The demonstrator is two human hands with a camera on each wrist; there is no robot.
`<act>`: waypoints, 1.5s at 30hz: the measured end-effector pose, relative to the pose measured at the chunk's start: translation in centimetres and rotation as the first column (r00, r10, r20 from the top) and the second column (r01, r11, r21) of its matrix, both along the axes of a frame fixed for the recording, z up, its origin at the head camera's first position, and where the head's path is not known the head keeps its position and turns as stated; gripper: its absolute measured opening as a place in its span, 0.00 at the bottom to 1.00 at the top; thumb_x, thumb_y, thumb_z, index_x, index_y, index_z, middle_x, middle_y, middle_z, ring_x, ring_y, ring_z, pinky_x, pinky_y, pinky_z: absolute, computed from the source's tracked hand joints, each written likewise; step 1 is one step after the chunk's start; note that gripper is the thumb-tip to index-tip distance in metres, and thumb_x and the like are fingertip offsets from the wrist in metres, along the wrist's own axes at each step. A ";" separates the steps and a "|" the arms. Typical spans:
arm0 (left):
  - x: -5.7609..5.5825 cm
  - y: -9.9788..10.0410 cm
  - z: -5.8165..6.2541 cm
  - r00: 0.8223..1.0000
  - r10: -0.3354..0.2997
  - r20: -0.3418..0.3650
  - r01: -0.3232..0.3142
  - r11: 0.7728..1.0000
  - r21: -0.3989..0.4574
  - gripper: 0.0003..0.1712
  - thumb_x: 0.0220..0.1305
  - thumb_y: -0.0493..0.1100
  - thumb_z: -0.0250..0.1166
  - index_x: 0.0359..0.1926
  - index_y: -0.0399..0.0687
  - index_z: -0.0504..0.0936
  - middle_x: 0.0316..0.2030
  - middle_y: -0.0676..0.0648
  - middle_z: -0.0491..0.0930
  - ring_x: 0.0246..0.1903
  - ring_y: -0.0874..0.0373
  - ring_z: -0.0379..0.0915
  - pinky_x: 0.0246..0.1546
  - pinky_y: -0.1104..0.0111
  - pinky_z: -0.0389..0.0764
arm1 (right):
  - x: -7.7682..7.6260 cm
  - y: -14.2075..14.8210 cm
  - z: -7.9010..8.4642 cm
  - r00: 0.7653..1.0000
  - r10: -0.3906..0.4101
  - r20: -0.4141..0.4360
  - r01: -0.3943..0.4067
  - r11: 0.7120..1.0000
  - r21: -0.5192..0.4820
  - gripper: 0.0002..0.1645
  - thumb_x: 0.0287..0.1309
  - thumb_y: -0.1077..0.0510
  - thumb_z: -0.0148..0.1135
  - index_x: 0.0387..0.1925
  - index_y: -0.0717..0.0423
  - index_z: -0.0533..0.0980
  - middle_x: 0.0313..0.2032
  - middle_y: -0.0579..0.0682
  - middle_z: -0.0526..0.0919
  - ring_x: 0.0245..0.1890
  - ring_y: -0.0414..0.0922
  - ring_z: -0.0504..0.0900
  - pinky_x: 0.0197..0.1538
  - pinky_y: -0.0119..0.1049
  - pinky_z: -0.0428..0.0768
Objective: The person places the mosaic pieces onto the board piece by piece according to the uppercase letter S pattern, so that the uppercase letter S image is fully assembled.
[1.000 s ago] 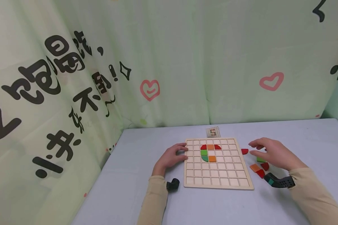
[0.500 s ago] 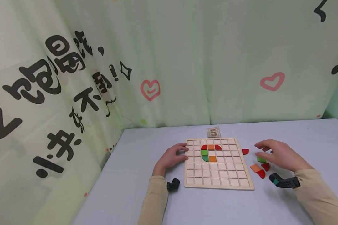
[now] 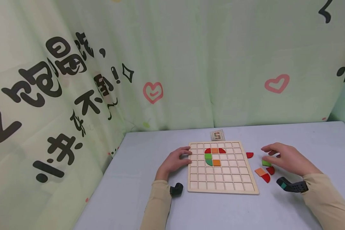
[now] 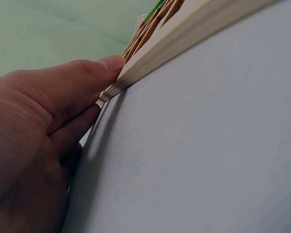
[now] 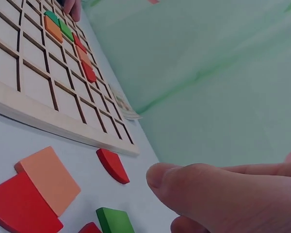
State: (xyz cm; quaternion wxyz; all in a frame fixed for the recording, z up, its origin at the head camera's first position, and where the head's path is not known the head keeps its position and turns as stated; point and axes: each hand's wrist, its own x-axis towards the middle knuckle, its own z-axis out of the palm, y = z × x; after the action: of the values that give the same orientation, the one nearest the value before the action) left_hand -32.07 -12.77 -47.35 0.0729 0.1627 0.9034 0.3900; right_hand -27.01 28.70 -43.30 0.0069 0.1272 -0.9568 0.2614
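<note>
A wooden grid board [image 3: 218, 177] lies on the table. Several coloured tiles sit in its cells, among them a light green square [image 3: 208, 156], an orange square [image 3: 217, 162] and a dark green quarter-round [image 3: 209, 162]. My left hand [image 3: 174, 160] rests against the board's left edge, thumb and fingertips touching it. To the board's right, my right hand [image 3: 287, 158] hovers loosely bent over loose tiles, with nothing seen in its fingers. Below it lies a light green tile [image 5: 115, 221], partly hidden in the head view. A red quarter-round [image 5: 112, 166] lies beside the board's right edge.
A small pattern card [image 3: 217, 135] lies behind the board. An orange tile [image 3: 260, 172] and two red quarter-rounds, one at the front [image 3: 266, 178], lie right of the board. A printed curtain [image 3: 178, 64] hangs behind the table.
My right hand has drawn back a little to the right, away from the board, uncovering more of the light green tile. My left hand stays at the board's edge.
</note>
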 end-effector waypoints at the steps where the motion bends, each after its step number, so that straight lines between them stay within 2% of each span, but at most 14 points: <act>1: 0.0 0.0 0.0 1.000 0.001 0.001 -0.001 1.000 0.000 0.22 0.66 0.46 0.69 0.59 0.47 0.82 0.71 0.53 0.69 0.74 0.52 0.58 0.75 0.55 0.61 | 0.0 0.0 -0.1 1.000 0.000 -0.001 0.000 1.000 -0.002 0.31 0.58 0.52 0.72 0.57 0.68 0.76 0.51 0.66 0.81 0.46 0.59 0.80 0.46 0.54 0.86; 11: 0.0 0.0 0.1 1.000 0.001 0.003 -0.001 1.000 0.005 0.22 0.66 0.47 0.69 0.59 0.47 0.82 0.72 0.53 0.69 0.74 0.52 0.58 0.75 0.54 0.61 | -0.4 0.2 -0.8 1.000 0.000 -0.008 0.000 1.000 -0.004 0.29 0.58 0.53 0.71 0.56 0.68 0.77 0.50 0.65 0.81 0.45 0.58 0.81 0.45 0.53 0.86; 15: 0.0 0.0 0.1 1.000 -0.001 0.001 0.001 1.000 -0.001 0.22 0.65 0.47 0.69 0.59 0.47 0.82 0.71 0.52 0.69 0.74 0.52 0.58 0.75 0.55 0.61 | -0.5 -0.2 -1.2 1.000 0.009 0.003 -0.009 1.000 0.004 0.31 0.59 0.52 0.70 0.58 0.67 0.76 0.52 0.67 0.80 0.48 0.61 0.79 0.48 0.57 0.84; 19: 0.0 0.0 0.0 1.000 -0.004 -0.003 0.004 1.000 0.003 0.22 0.65 0.47 0.69 0.59 0.47 0.82 0.71 0.52 0.69 0.74 0.52 0.58 0.75 0.54 0.61 | -0.5 -1.3 -1.7 0.997 0.079 -0.012 -0.078 0.995 0.059 0.34 0.62 0.50 0.67 0.62 0.68 0.73 0.59 0.70 0.75 0.58 0.68 0.73 0.57 0.66 0.76; 22: -0.1 0.0 -0.1 1.000 -0.003 -0.001 0.003 1.000 0.008 0.22 0.65 0.47 0.69 0.59 0.47 0.82 0.71 0.53 0.69 0.74 0.52 0.58 0.75 0.54 0.61 | -0.5 -2.1 -2.1 0.989 0.145 -0.038 -0.141 0.985 0.098 0.33 0.63 0.50 0.65 0.63 0.66 0.74 0.63 0.69 0.74 0.62 0.69 0.70 0.60 0.68 0.73; 25: 0.0 0.0 0.0 1.000 0.000 0.000 0.000 1.000 0.010 0.22 0.65 0.46 0.69 0.59 0.47 0.82 0.71 0.53 0.69 0.74 0.52 0.58 0.75 0.55 0.61 | -0.5 -2.4 -2.3 0.985 0.169 -0.035 -0.165 0.980 0.108 0.30 0.64 0.50 0.65 0.62 0.62 0.76 0.63 0.65 0.75 0.62 0.67 0.70 0.58 0.68 0.74; 30: 0.1 0.0 0.1 1.000 0.001 -0.001 -0.001 1.000 0.002 0.22 0.65 0.46 0.69 0.59 0.47 0.82 0.71 0.53 0.69 0.74 0.52 0.58 0.75 0.54 0.61 | -0.6 -2.2 -1.9 0.986 0.160 -0.045 -0.155 0.982 0.107 0.21 0.63 0.54 0.66 0.53 0.62 0.82 0.56 0.62 0.82 0.58 0.66 0.76 0.57 0.65 0.76; 34: 0.1 0.0 0.1 1.000 0.002 0.000 -0.002 1.000 -0.002 0.22 0.65 0.46 0.69 0.59 0.47 0.82 0.71 0.53 0.69 0.74 0.52 0.59 0.75 0.55 0.61 | -0.5 -2.1 -1.7 0.986 0.158 -0.058 -0.150 0.981 0.121 0.24 0.63 0.55 0.66 0.56 0.64 0.80 0.55 0.64 0.83 0.56 0.66 0.77 0.56 0.64 0.77; 38: 0.0 0.0 0.1 1.000 0.001 0.000 -0.001 1.000 -0.002 0.22 0.65 0.46 0.69 0.59 0.47 0.82 0.71 0.53 0.69 0.74 0.52 0.58 0.75 0.55 0.61 | -0.4 -2.2 -1.8 0.982 0.186 -0.036 -0.179 0.973 0.144 0.27 0.64 0.53 0.65 0.60 0.62 0.78 0.60 0.63 0.80 0.57 0.64 0.75 0.55 0.64 0.77; 45: 0.1 -0.1 0.2 1.000 -0.016 -0.016 0.016 1.000 0.005 0.22 0.65 0.45 0.69 0.58 0.46 0.82 0.71 0.50 0.70 0.74 0.51 0.59 0.75 0.54 0.61 | -0.5 -2.3 -1.8 0.980 0.198 -0.033 -0.195 0.977 0.087 0.19 0.61 0.56 0.68 0.52 0.60 0.83 0.51 0.57 0.85 0.52 0.58 0.81 0.54 0.59 0.81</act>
State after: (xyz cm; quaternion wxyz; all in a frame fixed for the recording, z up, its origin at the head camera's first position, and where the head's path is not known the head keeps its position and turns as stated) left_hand -31.99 -12.83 -47.18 0.0681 0.1731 0.9016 0.3906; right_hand -27.54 26.36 -45.11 -0.0046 0.2267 -0.9492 0.2180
